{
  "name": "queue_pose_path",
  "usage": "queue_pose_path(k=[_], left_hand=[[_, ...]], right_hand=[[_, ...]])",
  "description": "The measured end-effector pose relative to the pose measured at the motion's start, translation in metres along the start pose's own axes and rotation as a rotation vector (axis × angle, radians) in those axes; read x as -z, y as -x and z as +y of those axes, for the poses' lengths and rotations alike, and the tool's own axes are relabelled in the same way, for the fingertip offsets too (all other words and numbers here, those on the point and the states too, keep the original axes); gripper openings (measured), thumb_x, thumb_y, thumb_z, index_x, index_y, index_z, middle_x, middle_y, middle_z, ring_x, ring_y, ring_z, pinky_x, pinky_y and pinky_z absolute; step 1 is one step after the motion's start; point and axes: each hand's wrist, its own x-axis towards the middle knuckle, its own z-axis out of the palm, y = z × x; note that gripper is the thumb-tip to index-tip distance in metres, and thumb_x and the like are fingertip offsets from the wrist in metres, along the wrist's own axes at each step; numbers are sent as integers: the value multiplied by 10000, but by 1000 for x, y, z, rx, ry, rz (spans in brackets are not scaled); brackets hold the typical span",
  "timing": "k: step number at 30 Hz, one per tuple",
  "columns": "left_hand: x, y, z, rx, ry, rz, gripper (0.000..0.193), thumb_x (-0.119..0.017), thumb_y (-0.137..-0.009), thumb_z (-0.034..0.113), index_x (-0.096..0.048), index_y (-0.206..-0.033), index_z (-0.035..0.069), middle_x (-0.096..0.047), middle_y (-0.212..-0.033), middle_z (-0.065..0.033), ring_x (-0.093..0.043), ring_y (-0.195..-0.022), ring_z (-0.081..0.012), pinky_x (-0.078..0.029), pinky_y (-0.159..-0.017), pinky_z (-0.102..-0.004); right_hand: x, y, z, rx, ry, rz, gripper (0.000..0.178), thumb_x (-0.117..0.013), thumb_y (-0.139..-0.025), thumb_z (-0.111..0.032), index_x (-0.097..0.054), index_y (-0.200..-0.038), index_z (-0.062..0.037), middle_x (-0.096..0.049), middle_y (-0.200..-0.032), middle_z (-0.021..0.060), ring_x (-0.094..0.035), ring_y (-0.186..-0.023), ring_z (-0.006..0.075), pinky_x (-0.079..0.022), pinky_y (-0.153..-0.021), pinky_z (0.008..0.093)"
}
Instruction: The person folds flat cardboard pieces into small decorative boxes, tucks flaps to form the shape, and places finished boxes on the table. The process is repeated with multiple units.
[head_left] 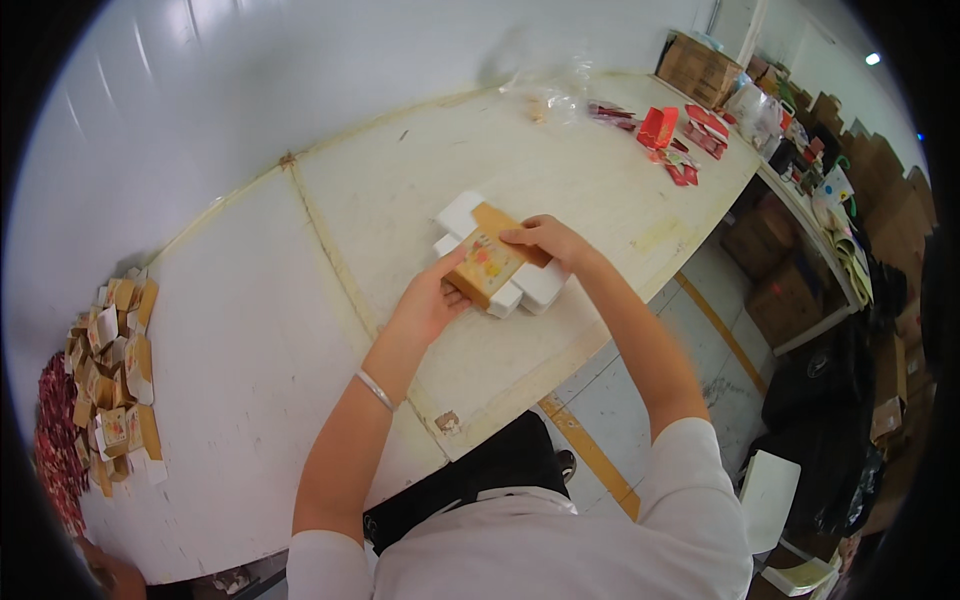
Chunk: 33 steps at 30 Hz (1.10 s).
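A small gold carton with a printed picture on its face is held over the white table. Several of its white flaps stick out, at the upper left and the lower right. My left hand grips the carton's left side, thumb on top and fingers curled under the near edge. At the upper right, my right hand pinches the gold flap, its thumb on top and its other fingers partly hidden. What is inside the carton does not show.
Open gold cartons lie piled at the far left beside a heap of dark red packets. Red packaging and clear plastic lie at the back. A cardboard box stands at the back right; another person's arm shows lower left.
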Motion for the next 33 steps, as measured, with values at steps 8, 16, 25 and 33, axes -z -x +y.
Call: queue_pose_path(k=[8,16,25,33], left_hand=[[-16,39,6,-383,-185,199,500,-697,-708,156,-408,-1094,24,-500,-1082,-116,-511,-1006,-193,-446,-827,-347],[-4,74,9,-1011,-596,309,413,-675,-726,91,-396,-1017,-5,-554,-992,-125,-564,-875,-151,-462,-729,-274],[-9,85,-5,-1041,-717,357,501,-700,-754,196,-361,-1057,-17,-549,-969,-118,-558,-862,-172,-457,-731,-285],[-6,82,-1,-1037,-780,335,514,-691,-763,259,-364,-1056,-8,-550,-981,-140,-562,-872,-205,-463,-729,-317]], right_hand=[[-51,44,-6,250,-468,-60,499,-634,-788,-297,-417,-1165,-54,-541,-1021,90,-516,-972,167,-427,-824,288],[-114,101,-40,985,6,495,165,-640,-739,-16,-563,-880,23,-559,-814,105,-551,-766,217,-453,-682,304],[-151,91,-18,961,314,634,121,-597,-734,7,-513,-818,29,-543,-777,120,-557,-724,249,-450,-603,321],[-137,89,-10,466,-829,42,136,-580,-757,-5,-481,-847,20,-550,-703,108,-542,-624,151,-448,-560,300]])
